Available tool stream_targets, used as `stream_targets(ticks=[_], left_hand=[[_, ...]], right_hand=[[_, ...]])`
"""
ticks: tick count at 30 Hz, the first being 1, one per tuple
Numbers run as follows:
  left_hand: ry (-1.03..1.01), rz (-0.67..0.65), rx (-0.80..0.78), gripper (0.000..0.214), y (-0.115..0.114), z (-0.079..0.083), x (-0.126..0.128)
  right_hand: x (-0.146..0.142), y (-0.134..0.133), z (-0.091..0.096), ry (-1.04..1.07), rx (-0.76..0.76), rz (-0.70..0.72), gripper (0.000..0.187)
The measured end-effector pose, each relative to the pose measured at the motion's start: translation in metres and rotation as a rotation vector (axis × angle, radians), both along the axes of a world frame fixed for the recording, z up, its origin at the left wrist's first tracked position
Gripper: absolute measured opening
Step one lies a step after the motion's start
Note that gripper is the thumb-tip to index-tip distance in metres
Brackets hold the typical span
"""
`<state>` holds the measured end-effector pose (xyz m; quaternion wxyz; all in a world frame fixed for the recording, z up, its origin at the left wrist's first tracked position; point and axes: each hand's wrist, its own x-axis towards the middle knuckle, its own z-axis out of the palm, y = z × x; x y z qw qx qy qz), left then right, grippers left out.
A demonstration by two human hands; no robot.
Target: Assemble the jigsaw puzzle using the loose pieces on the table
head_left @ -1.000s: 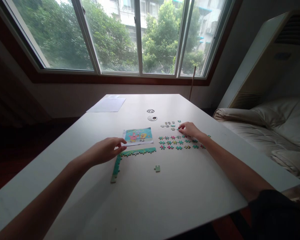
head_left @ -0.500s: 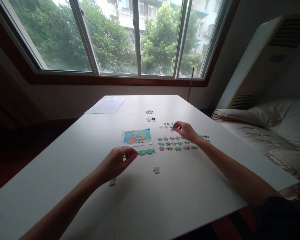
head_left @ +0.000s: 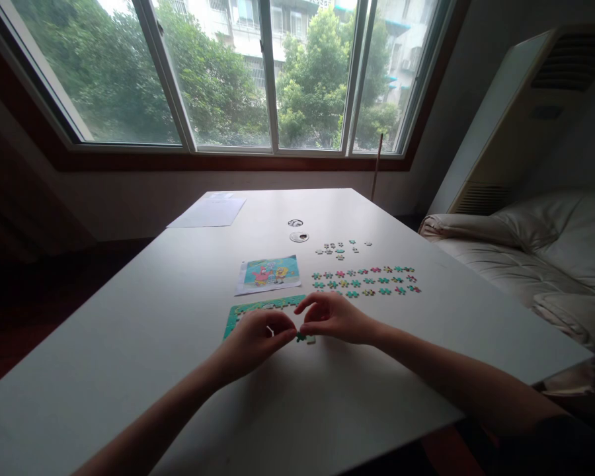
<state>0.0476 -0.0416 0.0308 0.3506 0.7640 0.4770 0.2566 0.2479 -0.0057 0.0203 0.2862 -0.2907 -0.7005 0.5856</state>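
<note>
My left hand (head_left: 262, 338) and my right hand (head_left: 334, 318) meet fingertip to fingertip low over the table. A small dark green jigsaw piece (head_left: 300, 337) shows at their tips, with the left thumb and index finger pinched at it. My right thumb is also at this piece, its index finger arched above. Beside it lies a pale jigsaw piece (head_left: 311, 340), partly hidden. Behind my left hand is a joined green puzzle border (head_left: 242, 309); the hand covers part of it. A printed cartoon picture (head_left: 269, 274) lies just beyond.
Rows of loose jigsaw pieces (head_left: 369, 281) lie to the right, with a smaller group (head_left: 332, 248) behind. Farther back are two round cable holes (head_left: 299, 237) and paper sheets (head_left: 208, 211) on the white table (head_left: 178, 284). A sofa (head_left: 506, 244) stands at the right.
My right hand has come from the loose pieces at the back toward me and left, meeting my left hand. My left hand has shifted right and slightly nearer, uncovering the puzzle border's left corner.
</note>
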Motion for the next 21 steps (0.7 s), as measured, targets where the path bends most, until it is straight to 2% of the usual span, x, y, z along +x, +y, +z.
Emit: stream_targets(ticks=[7, 10, 12, 15, 17, 21], left_hand=[[0.011, -0.015, -0.025, 0.025, -0.003, 0.004, 0.006], [-0.048, 0.017, -0.048, 0.022, 0.000, 0.002, 0.006], [-0.143, 0.066, -0.104, 0.020, 0.002, 0.000, 0.005], [-0.251, 0.140, -0.167, 0.024, 0.005, -0.002, 0.003], [-0.290, 0.179, -0.175, 0.027, 0.006, -0.002, 0.004], [-0.365, 0.221, -0.196, 0.028, 0.005, -0.001, 0.006]], right_hand=[[-0.005, -0.003, -0.002, -0.025, 0.030, -0.071, 0.029], [-0.005, -0.002, -0.002, -0.023, 0.097, -0.113, 0.029], [-0.004, -0.001, -0.003, -0.041, 0.244, -0.191, 0.027], [0.002, 0.002, -0.007, -0.115, 0.591, -0.327, 0.023], [0.005, 0.004, -0.010, -0.151, 0.773, -0.368, 0.025], [0.006, 0.004, -0.014, -0.142, 0.933, -0.365, 0.031]])
